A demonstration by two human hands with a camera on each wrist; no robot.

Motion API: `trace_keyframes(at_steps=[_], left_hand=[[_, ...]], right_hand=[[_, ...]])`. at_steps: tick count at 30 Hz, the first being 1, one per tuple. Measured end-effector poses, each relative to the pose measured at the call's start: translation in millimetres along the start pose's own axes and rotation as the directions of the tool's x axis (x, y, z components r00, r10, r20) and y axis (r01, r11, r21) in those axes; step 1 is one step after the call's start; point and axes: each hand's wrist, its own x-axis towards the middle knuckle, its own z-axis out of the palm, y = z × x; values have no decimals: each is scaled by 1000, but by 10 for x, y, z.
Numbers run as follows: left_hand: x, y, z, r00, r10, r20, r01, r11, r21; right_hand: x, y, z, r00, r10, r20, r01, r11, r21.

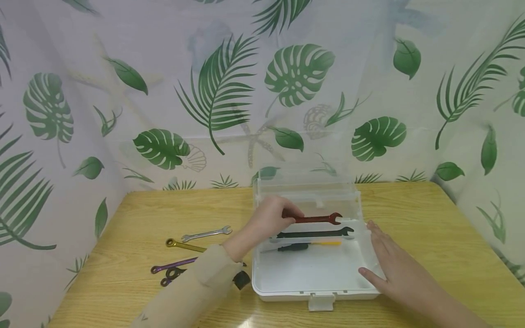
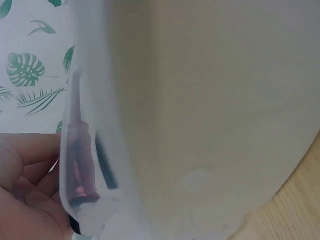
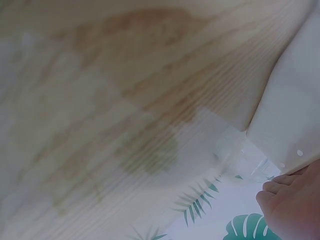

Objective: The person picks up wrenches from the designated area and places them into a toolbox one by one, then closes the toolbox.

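Note:
A white toolbox (image 1: 316, 295) with its clear lid raised lies in front of me. My left hand (image 1: 268, 216) pinches the left end of a red open-end wrench (image 1: 317, 219) over the back of the box. Just in front of it lies a black wrench (image 1: 316, 234). Lower in the box are a black-handled screwdriver (image 1: 293, 247) and a thin yellow tool (image 1: 328, 243). My right hand (image 1: 391, 264) rests on the box's right rim, fingers extended. In the left wrist view, the box's translucent wall stands beside the left hand (image 2: 30, 190), with a reddish screwdriver-like shape (image 2: 80, 165) behind it.
On the wooden table (image 1: 164, 209) left of the box lie a silver wrench (image 1: 207, 233), a gold wrench (image 1: 184, 246), a purple wrench (image 1: 174, 264) and other tools partly under the left sleeve (image 1: 201, 282). A black piece (image 1: 241, 279) sits beside the box's front-left corner. Leaf-printed cloth hangs behind.

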Motion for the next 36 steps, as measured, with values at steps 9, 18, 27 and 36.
trace_keyframes(at_steps=[9,18,27,36], left_hand=[[29,-61,77,998,-24,53,25,1000,-15],[54,-129,94,998,-18,53,18,1000,0],[74,-123,36,999,-5,42,7,999,-41],[94,-106,-6,997,28,73,-26,1000,-17]], right_hand=[[1,-21,4,1000,-7,-15,7,1000,-4],[32,-64,-6,999,31,23,-31,999,6],[70,-79,-25,996,62,57,-62,998,-4],[90,-75,-27,996,70,64,-70,998,6]])
